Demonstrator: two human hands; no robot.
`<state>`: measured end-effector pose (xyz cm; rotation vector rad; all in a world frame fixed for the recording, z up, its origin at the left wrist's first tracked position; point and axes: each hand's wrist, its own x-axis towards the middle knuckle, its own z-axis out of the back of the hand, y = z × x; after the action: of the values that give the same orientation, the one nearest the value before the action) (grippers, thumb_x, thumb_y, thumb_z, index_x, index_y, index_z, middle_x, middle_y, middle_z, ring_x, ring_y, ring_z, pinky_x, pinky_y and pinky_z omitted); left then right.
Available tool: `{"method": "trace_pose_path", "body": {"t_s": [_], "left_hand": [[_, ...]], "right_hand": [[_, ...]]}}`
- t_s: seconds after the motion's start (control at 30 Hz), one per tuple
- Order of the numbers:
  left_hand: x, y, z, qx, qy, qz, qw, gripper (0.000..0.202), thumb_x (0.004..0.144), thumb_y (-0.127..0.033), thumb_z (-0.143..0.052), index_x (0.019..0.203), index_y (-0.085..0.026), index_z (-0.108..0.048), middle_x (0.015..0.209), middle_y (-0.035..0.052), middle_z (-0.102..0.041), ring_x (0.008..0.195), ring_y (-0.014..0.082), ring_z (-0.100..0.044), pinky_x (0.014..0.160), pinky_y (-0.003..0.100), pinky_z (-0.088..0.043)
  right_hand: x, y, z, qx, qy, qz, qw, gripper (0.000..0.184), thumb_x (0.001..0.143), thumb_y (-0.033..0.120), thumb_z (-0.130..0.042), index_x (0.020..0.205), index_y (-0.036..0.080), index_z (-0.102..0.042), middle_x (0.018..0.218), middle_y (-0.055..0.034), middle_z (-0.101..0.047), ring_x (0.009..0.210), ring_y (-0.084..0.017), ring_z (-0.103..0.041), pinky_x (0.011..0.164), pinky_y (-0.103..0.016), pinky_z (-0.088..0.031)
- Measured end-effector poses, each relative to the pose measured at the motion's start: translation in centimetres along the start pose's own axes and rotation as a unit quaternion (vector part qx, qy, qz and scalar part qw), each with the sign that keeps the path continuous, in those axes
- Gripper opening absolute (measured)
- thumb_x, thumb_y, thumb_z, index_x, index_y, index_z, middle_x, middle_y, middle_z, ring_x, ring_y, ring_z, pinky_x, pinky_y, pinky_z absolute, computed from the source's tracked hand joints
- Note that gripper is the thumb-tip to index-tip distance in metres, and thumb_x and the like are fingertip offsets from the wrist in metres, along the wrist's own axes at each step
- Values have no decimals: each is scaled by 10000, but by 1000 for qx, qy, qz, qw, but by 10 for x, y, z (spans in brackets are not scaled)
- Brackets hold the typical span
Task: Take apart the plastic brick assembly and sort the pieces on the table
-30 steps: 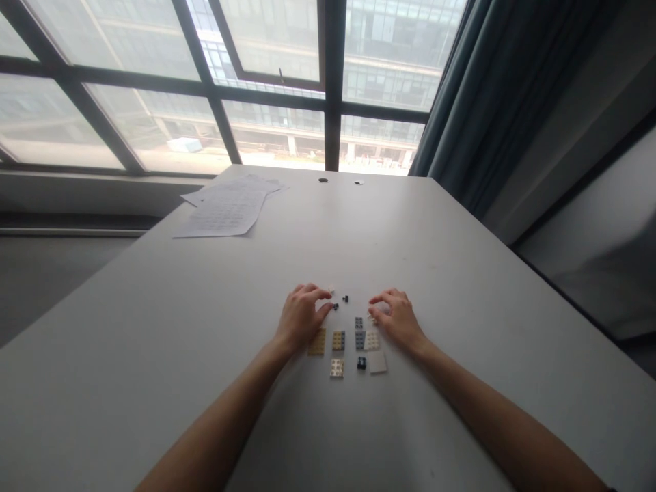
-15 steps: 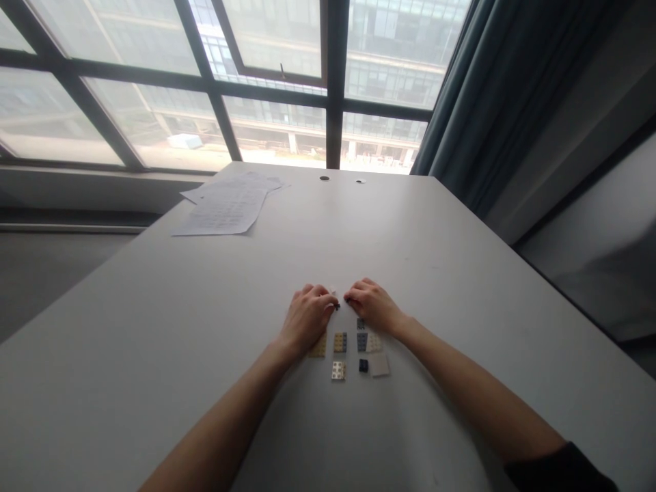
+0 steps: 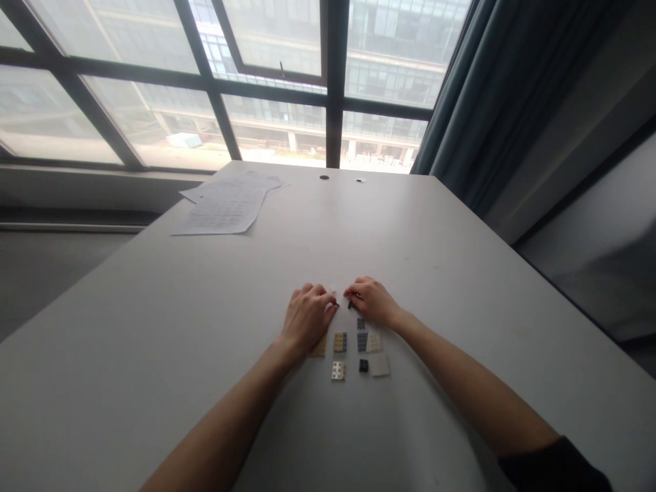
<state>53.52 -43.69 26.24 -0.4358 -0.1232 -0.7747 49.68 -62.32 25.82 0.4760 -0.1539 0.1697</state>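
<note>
My left hand (image 3: 307,316) is closed in a pinch on a small dark building-brick piece (image 3: 336,304), only partly visible at the fingertips. Under its wrist lies a tan studded plate (image 3: 318,347), half covered. My right hand (image 3: 375,301) hovers opposite with finger and thumb slightly apart. Just below those fingertips is another small dark piece (image 3: 350,305). A whitish piece (image 3: 333,291) shows behind the left fingers. Closer to me are a tan-and-grey plate (image 3: 340,342), a dark grey plate (image 3: 361,324) and a grey plate (image 3: 361,342) beside a cream plate (image 3: 374,342).
Nearest me sit a shiny gold-toned plate (image 3: 338,370), a black brick (image 3: 363,365) and a smooth pale tile (image 3: 380,365). Printed sheets (image 3: 223,208) lie at the white table's (image 3: 410,239) far left. Two cable holes are near its far edge, by the windows.
My right fingers have loosened and shifted slightly away from me; the dark piece formerly at their tips now shows below them. My left hand stays almost in place, its dark piece less visible.
</note>
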Motion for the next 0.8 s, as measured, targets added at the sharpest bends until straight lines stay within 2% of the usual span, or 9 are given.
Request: {"method": "trace_pose_path", "body": {"t_s": [0.17, 0.27, 0.4, 0.63, 0.8], "left_hand": [[-1, 1, 2, -12, 5, -11, 1000, 207, 830, -220, -527, 883, -247, -726, 926, 84, -668, 915, 268, -535, 817, 403, -379], [-1, 1, 1, -8, -5, -9, 1000, 203, 823, -245, -540, 922, -235, -718, 949, 85, -669, 929, 274, -537, 821, 404, -386], [-1, 2, 0, -4, 3, -9, 1000, 175, 819, -276, -559, 870, -234, -721, 943, 79, -669, 927, 272, -541, 815, 399, -389], [3, -3, 1, -11, 31, -16, 999, 174, 813, -252, -572, 871, -247, -736, 927, 70, -677, 921, 258, -550, 827, 389, -400], [9, -6, -2, -23, 45, -18, 999, 170, 801, -236, -583, 865, -254, -739, 944, 64, -675, 914, 240, -559, 828, 368, -415]], "right_hand": [[-8, 5, 6, -9, -37, -56, 998, 124, 865, 241, -589, 875, 182, -697, 867, -40, -644, 791, -148, -570, 767, -260, -414], [-13, 7, 8, -8, -11, -36, 999, 101, 816, 268, -651, 861, 195, -704, 839, -27, -628, 787, -152, -563, 748, -261, -413], [-16, 7, 6, -10, 7, -23, 1000, 101, 793, 184, -648, 859, 213, -719, 831, -22, -620, 818, -156, -562, 772, -261, -410], [-19, 1, 7, -2, 13, 8, 1000, 162, 883, 203, -556, 895, 199, -717, 878, -44, -648, 873, -162, -566, 826, -267, -404], [-16, -1, 11, -27, 40, 1, 999, 180, 900, 211, -527, 869, 175, -701, 878, -58, -644, 891, -163, -559, 833, -265, -391]]}}
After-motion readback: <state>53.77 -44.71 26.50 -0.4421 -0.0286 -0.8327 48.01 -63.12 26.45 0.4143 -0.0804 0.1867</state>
